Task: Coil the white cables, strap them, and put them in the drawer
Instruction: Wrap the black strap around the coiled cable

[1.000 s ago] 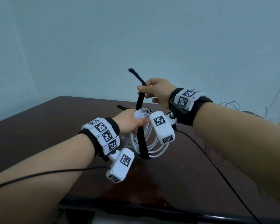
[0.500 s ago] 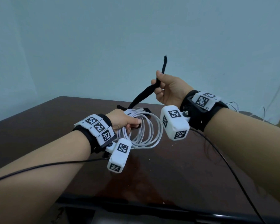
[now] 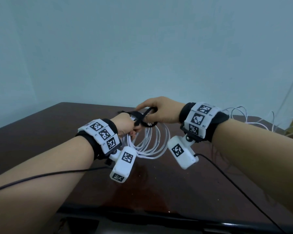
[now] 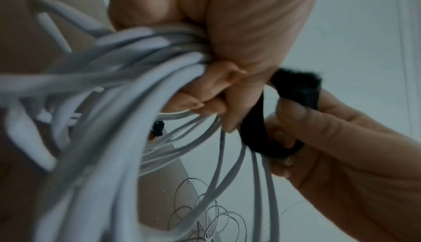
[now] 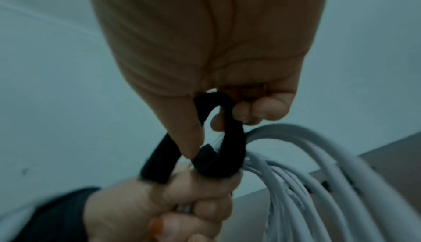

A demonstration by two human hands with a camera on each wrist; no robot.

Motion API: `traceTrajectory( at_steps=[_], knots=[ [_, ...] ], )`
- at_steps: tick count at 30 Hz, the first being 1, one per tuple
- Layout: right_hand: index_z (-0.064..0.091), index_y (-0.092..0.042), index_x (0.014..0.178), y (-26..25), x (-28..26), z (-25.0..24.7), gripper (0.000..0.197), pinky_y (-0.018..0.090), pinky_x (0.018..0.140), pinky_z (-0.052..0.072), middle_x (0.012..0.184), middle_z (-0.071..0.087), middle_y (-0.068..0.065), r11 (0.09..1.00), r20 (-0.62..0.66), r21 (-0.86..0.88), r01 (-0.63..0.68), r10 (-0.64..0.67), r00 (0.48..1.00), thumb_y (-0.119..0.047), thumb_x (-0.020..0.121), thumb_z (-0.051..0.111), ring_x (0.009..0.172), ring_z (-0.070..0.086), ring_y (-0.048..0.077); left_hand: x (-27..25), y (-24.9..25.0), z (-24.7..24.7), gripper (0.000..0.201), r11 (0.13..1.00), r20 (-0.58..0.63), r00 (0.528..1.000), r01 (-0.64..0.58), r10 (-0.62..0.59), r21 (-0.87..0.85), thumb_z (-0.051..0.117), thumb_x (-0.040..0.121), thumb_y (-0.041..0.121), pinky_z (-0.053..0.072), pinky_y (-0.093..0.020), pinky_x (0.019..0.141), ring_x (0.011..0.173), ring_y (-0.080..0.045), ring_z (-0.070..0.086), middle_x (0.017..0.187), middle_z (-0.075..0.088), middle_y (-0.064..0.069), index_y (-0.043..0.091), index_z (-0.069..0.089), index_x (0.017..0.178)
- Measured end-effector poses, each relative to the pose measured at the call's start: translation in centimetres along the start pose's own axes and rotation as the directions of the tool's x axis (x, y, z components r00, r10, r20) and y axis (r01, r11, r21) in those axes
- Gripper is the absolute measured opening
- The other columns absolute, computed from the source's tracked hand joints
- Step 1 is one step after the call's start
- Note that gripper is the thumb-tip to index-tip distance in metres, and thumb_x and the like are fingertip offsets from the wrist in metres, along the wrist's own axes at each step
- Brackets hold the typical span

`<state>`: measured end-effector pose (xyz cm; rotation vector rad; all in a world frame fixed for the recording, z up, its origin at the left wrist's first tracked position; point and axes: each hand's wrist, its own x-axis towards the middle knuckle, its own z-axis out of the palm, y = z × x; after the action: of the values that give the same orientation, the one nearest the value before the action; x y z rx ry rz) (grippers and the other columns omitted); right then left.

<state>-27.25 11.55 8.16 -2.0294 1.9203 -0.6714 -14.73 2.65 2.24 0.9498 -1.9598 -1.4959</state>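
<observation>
Head view, left hand (image 3: 125,124) gripping coil (image 3: 150,142), right hand (image 3: 161,112) pinching strap (image 3: 142,118)

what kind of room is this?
Probably a plain indoor room or office corner, not a workshop: a dark glossy wooden desk, a bare pale blue wall close behind it, and loose white cables piled at the desk's far right.

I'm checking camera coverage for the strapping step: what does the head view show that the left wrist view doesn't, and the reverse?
Only the head view: both marker wristbands, the dark table, the whole white coil in the air.
Only the left wrist view: left fingers curled round the bundled strands.
Both: right hand pinching the looped black strap, loose white cables behind.
</observation>
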Motion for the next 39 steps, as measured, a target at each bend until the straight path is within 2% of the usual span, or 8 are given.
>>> traceTrajectory(
  at_steps=[4,9,18,23,29,34,37,39],
  knots=[
    [0.062,-0.03,0.122,-0.2,0.0,0.1,0.037,0.014,0.066,0.038,0.079,0.052,-0.023,0.978,0.029,-0.206,0.028,-0.023,0.999,-0.017,0.088,0.058,0.069,0.049,-0.002,-0.4,-0.1,0.2,0.014,0.996,0.042,0.999,-0.006,0.003,0.087,0.052,0.082,-0.008,0.037,-0.022,0.043,0.033,-0.009,0.03,0.054,0.04,-0.005,0.001,0.054,0.092],
    [0.058,-0.034,0.126,-0.2,0.1,-0.1,0.04,0.023,0.086,0.038,0.116,0.061,-0.01,0.914,0.13,-0.398,0.076,-0.026,0.991,-0.027,0.086,0.062,0.099,0.052,0.01,-0.3,0.1,0.3,0.015,0.947,0.055,0.998,-0.012,-0.007,0.321,0.062,0.076,-0.003,0.035,-0.024,0.046,0.033,-0.014,0.037,0.039,0.044,-0.003,0.001,0.052,0.066],
    [0.063,-0.018,0.106,-0.7,0.8,0.7,0.028,0.027,0.063,0.045,0.093,0.064,0.0,0.723,0.13,-0.687,0.074,0.023,0.991,-0.03,0.081,0.063,0.084,0.06,0.021,-0.3,0.9,1.6,0.01,0.874,-0.024,0.999,-0.019,0.035,0.485,0.056,0.079,-0.004,0.034,-0.026,0.047,0.047,-0.022,0.044,0.053,0.048,-0.01,-0.002,0.054,0.069],
    [0.065,-0.016,0.099,-0.4,1.3,0.9,0.024,0.023,0.052,0.037,0.089,0.067,0.002,0.64,0.105,-0.767,0.057,0.037,0.994,-0.032,0.081,0.061,0.075,0.059,0.021,-0.2,1.5,1.6,0.031,0.812,-0.03,0.995,-0.062,0.098,0.58,0.06,0.079,0.001,0.03,-0.016,0.037,0.041,-0.01,0.044,0.051,0.049,-0.003,0.009,0.047,0.052],
    [0.061,-0.016,0.088,-0.2,1.4,0.4,0.014,0.024,0.054,0.038,0.069,0.056,-0.003,0.713,0.047,-0.701,-0.005,0.054,0.997,-0.027,0.08,0.059,0.068,0.055,0.02,0.4,1.3,1.2,0.014,0.833,-0.167,0.959,-0.102,0.227,0.544,0.065,0.081,0.019,0.038,-0.021,0.048,0.058,-0.011,0.053,0.07,0.059,-0.001,0.013,0.055,0.074],
    [0.062,-0.012,0.082,0.5,1.7,-0.3,0.014,0.023,0.051,0.037,0.067,0.055,0.001,0.801,0.018,-0.592,-0.087,0.122,0.992,-0.026,0.078,0.061,0.062,0.052,0.021,0.0,0.2,1.4,0.06,0.922,-0.325,0.88,-0.257,0.347,0.291,0.075,0.074,0.018,0.053,-0.03,0.068,0.075,-0.019,0.061,0.088,0.057,-0.004,0.016,0.032,0.115],
    [0.061,-0.013,0.073,0.6,2.0,-0.3,0.015,0.023,0.05,0.038,0.061,0.053,0.0,0.803,0.014,-0.586,-0.104,0.138,0.99,-0.027,0.077,0.062,0.055,0.049,0.019,-0.5,0.1,1.5,0.075,0.815,-0.204,0.839,-0.385,0.505,0.434,0.07,0.08,0.013,0.045,-0.021,0.065,0.068,-0.014,0.056,0.076,0.055,-0.001,0.024,0.021,0.137],
    [0.062,-0.013,0.072,0.6,2.1,-0.3,0.016,0.024,0.05,0.039,0.059,0.053,-0.001,0.794,-0.006,-0.599,-0.108,0.13,0.991,-0.029,0.077,0.062,0.054,0.049,0.018,-0.5,0.6,1.2,0.053,0.723,-0.09,0.86,-0.36,0.502,0.589,0.064,0.086,0.016,0.041,-0.024,0.069,0.078,-0.019,0.058,0.088,0.059,-0.001,0.021,0.039,0.132]
  ],
)
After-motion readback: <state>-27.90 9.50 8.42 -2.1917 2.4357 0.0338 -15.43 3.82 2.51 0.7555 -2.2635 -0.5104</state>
